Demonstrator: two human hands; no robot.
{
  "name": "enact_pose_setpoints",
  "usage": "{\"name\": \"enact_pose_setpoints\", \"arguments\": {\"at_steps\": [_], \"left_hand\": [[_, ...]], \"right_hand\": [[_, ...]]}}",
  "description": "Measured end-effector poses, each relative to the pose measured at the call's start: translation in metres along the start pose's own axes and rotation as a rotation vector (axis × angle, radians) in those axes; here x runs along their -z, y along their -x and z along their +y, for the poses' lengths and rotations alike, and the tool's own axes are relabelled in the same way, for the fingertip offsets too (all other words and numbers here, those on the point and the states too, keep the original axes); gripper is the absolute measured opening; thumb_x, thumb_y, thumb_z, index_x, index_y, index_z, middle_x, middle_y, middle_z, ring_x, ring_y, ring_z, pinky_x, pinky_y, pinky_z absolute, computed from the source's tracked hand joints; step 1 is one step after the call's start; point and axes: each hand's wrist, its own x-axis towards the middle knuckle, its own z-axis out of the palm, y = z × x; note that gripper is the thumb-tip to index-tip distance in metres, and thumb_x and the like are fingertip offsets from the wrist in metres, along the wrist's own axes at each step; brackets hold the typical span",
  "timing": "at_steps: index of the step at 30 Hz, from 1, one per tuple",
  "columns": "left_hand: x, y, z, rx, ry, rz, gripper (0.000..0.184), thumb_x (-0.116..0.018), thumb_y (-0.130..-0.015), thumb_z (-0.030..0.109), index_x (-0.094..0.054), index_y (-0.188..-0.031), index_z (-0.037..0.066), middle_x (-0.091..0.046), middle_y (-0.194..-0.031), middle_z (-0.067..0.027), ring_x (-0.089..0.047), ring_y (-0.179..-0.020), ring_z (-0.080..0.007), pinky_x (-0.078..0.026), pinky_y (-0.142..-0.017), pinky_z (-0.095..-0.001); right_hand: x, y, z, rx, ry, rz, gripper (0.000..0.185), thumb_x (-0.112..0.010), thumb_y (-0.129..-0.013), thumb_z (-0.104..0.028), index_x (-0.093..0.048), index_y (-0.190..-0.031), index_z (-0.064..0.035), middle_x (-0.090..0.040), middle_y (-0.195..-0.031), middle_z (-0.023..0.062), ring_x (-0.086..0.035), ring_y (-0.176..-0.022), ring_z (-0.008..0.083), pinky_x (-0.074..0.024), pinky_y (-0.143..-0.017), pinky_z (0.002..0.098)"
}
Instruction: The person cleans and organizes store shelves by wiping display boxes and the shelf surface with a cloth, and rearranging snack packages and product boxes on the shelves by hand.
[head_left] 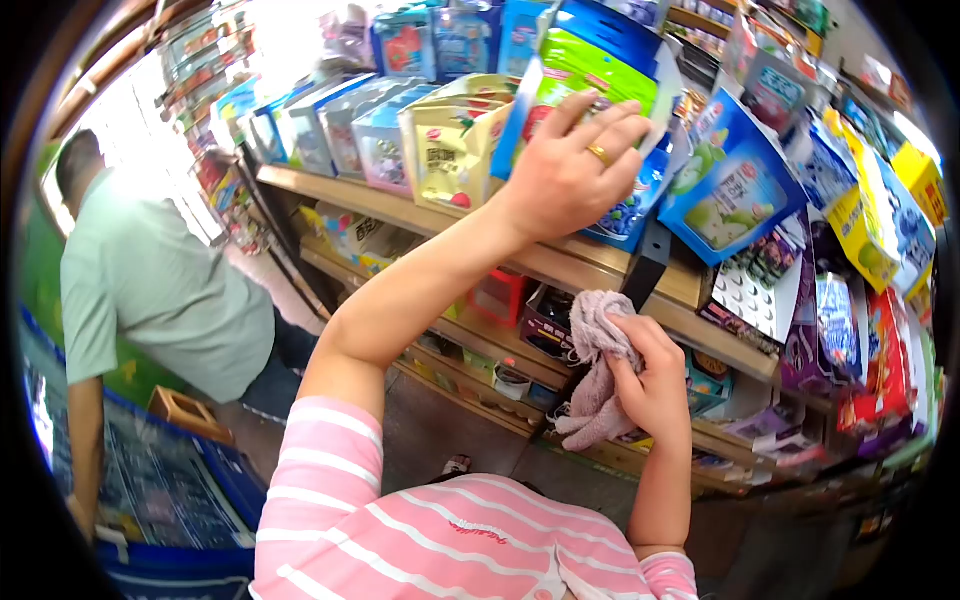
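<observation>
My left hand (pixel 583 165) reaches up across the shelf, a gold ring on one finger. Its fingers are stretched and slightly apart, lying over the front of a bright green packet (pixel 565 72) in a blue display box (pixel 605 22). Whether the palm touches the packet is hidden by the hand itself. Lower down, in front of the shelf edge, my right hand (pixel 650 380) is closed around a bunched pinkish-grey cloth (pixel 600 400), which hangs loosely below the fingers. Cream-coloured pouches (pixel 448 155) stand just left of my left hand.
A wooden shelf unit (pixel 410 213) carries rows of packets, with lower shelves below. On the right are a tilted blue pouch (pixel 735 180) and a yellow-and-blue package (pixel 865 205). At left, a person in a pale green shirt (pixel 165 280) stands by a blue-edged case (pixel 150 480).
</observation>
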Motion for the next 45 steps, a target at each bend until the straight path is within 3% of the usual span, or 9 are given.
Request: {"name": "enact_pose_setpoints", "arguments": {"at_steps": [5, 10, 18, 25, 31, 35, 37, 41, 45], "left_hand": [[-0.002, 0.013, -0.002, 0.134, 0.060, 0.135, 0.014, -0.060, -0.071, 0.005, -0.046, -0.070, 0.004, -0.058, -0.105, -0.0112, -0.058, -0.100, -0.0249, -0.039, -0.092, -0.0440], [-0.001, 0.044, -0.010, 0.229, 0.192, 0.125, 0.011, -0.058, -0.074, 0.005, -0.048, -0.071, 0.001, -0.058, -0.105, -0.0161, -0.057, -0.095, -0.0307, -0.037, -0.096, -0.0463], [-0.021, 0.089, 0.000, 0.305, 0.295, 0.025, 0.012, -0.058, -0.076, 0.008, -0.048, -0.072, 0.003, -0.056, -0.111, -0.0154, -0.055, -0.104, -0.0269, -0.035, -0.098, -0.0461], [-0.034, 0.088, -0.011, 0.330, 0.395, 0.038, 0.011, -0.058, -0.076, 0.009, -0.051, -0.079, 0.002, -0.055, -0.102, -0.0127, -0.055, -0.101, -0.0281, -0.038, -0.093, -0.0476], [-0.039, 0.090, -0.010, 0.375, 0.471, 0.099, 0.013, -0.060, -0.075, 0.006, -0.048, -0.075, 0.000, -0.052, -0.107, -0.0173, -0.052, -0.103, -0.0355, -0.040, -0.092, -0.0449], [-0.025, 0.087, 0.003, 0.563, 0.510, 0.239, 0.015, -0.062, -0.076, 0.006, -0.049, -0.075, 0.001, -0.049, -0.115, -0.0181, -0.050, -0.103, -0.0370, -0.040, -0.089, -0.0428], [-0.013, 0.094, 0.014, 0.546, 0.513, 0.269, 0.014, -0.064, -0.072, 0.005, -0.053, -0.080, 0.003, -0.051, -0.114, -0.0157, -0.051, -0.103, -0.0348, -0.040, -0.088, -0.0414], [-0.006, 0.108, 0.040, 0.172, 0.424, -0.181, 0.025, -0.063, -0.073, 0.010, -0.058, -0.097, 0.007, -0.057, -0.106, -0.0079, -0.053, -0.103, -0.0243, -0.038, -0.091, -0.0399], [-0.020, 0.099, 0.059, 0.273, 0.362, -0.260, 0.032, -0.058, -0.079, 0.018, -0.056, -0.107, 0.001, -0.057, -0.109, -0.0118, -0.051, -0.107, -0.0260, -0.035, -0.093, -0.0397]], "right_hand": [[0.004, 0.009, 0.002, -0.018, -0.024, -0.017, 0.035, -0.057, -0.069, 0.003, -0.058, -0.104, 0.0009, -0.058, -0.097, 0.0182, -0.057, -0.090, 0.0335, -0.0445, -0.081, 0.0337], [0.001, 0.013, -0.001, -0.051, -0.030, -0.039, 0.034, -0.057, -0.070, 0.003, -0.058, -0.104, 0.0019, -0.059, -0.097, 0.0176, -0.058, -0.090, 0.0317, -0.0443, -0.081, 0.0330], [-0.015, 0.006, -0.008, -0.068, 0.002, -0.032, 0.034, -0.060, -0.070, 0.002, -0.058, -0.103, 0.0028, -0.060, -0.098, 0.0174, -0.059, -0.090, 0.0310, -0.0447, -0.081, 0.0318], [-0.037, 0.004, -0.006, -0.103, -0.080, -0.043, 0.032, -0.060, -0.072, -0.001, -0.055, -0.104, 0.0030, -0.060, -0.094, 0.0168, -0.060, -0.087, 0.0275, -0.0445, -0.078, 0.0301], [-0.039, 0.015, -0.006, -0.230, -0.059, 0.014, 0.030, -0.062, -0.074, -0.004, -0.052, -0.102, -0.0007, -0.059, -0.089, 0.0141, -0.059, -0.081, 0.0250, -0.0444, -0.075, 0.0296], [-0.044, 0.013, 0.007, 0.010, 0.028, 0.193, 0.029, -0.064, -0.074, -0.005, -0.054, -0.100, -0.0003, -0.059, -0.086, 0.0124, -0.058, -0.078, 0.0219, -0.0441, -0.073, 0.0285], [-0.043, 0.015, 0.005, -0.016, 0.035, 0.218, 0.027, -0.065, -0.074, -0.006, -0.055, -0.099, 0.0003, -0.060, -0.085, 0.0119, -0.057, -0.078, 0.0206, -0.0442, -0.073, 0.0283], [-0.025, 0.014, -0.003, -0.152, -0.047, 0.193, 0.026, -0.064, -0.075, -0.006, -0.056, -0.099, 0.0011, -0.060, -0.086, 0.0108, -0.057, -0.078, 0.0176, -0.0441, -0.072, 0.0271], [0.021, -0.010, -0.038, -0.022, 0.089, 0.293, 0.025, -0.063, -0.077, -0.006, -0.058, -0.100, 0.0012, -0.061, -0.088, 0.0085, -0.057, -0.081, 0.0144, -0.0446, -0.073, 0.0274]]}}
